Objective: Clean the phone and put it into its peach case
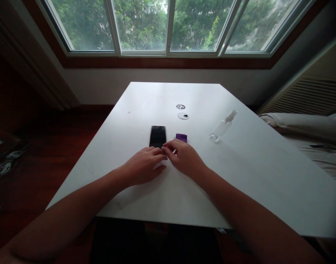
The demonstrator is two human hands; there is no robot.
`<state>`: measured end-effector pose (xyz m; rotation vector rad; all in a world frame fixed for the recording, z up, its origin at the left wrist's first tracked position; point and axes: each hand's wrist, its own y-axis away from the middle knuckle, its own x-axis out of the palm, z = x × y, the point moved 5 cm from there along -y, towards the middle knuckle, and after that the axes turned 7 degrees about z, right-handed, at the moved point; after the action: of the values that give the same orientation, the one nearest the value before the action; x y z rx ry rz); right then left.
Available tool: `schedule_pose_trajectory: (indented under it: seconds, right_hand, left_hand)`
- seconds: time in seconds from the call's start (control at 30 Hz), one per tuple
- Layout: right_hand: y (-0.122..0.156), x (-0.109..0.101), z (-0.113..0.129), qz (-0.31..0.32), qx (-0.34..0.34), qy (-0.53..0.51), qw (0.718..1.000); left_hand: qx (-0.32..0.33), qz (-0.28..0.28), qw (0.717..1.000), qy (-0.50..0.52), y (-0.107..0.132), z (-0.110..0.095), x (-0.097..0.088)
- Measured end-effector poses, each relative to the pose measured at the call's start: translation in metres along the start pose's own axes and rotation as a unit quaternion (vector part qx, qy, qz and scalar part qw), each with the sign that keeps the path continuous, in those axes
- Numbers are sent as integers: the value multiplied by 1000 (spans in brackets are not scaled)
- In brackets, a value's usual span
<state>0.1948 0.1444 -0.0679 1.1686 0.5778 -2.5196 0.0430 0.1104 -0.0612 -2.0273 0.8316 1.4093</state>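
Observation:
A smartphone with a dark screen lies on the white table in front of me. The fingers of my left hand stretch across its lower end, with the thumb held apart below them. My right hand is at the phone's lower right corner. Its thumb and index finger are pinched together there, and whatever may be between them is too small to make out. Just beyond the right hand's knuckles is a folded purple cloth, partly hidden by that hand.
A clear spray bottle is on the white table to the right. Two small oval items, a farther one and a nearer one, lie beyond the cloth. A window is behind the table. Cables lie at far left.

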Motion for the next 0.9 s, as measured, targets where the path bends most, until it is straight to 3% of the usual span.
schedule_pose_trajectory:
  seconds: [0.13,0.23,0.4,0.5,0.6,0.7,0.8,0.9]
  right_hand:
    - [2,10,4,16,-14,35,999]
    - [2,13,-2,16,-17,48,999]
    - [-5,16,-13,-1,-53,44,998]
    - [-8,17,-18,-20,-59,44,997]
    - [-3,15,-14,-49,-68,71,994]
    - [16,12,-8,-52,-82,108,989]
    - [41,12,-6,-6,-88,135,987]
    - [60,14,-10,45,-69,175,981]
  left_hand:
    - [-29,-1,999,-34,1,0,9]
    - [-53,-21,998,-40,1,13,15]
    - [-32,-42,999,6,-7,41,25]
    - [-37,-68,997,11,-13,48,24]
    - [-60,-100,993,-20,-12,35,22]
    - [-70,-106,991,-46,-5,9,27]
    - [-70,-72,992,-72,2,-15,41]
    - [-78,-24,992,-94,4,-24,55]
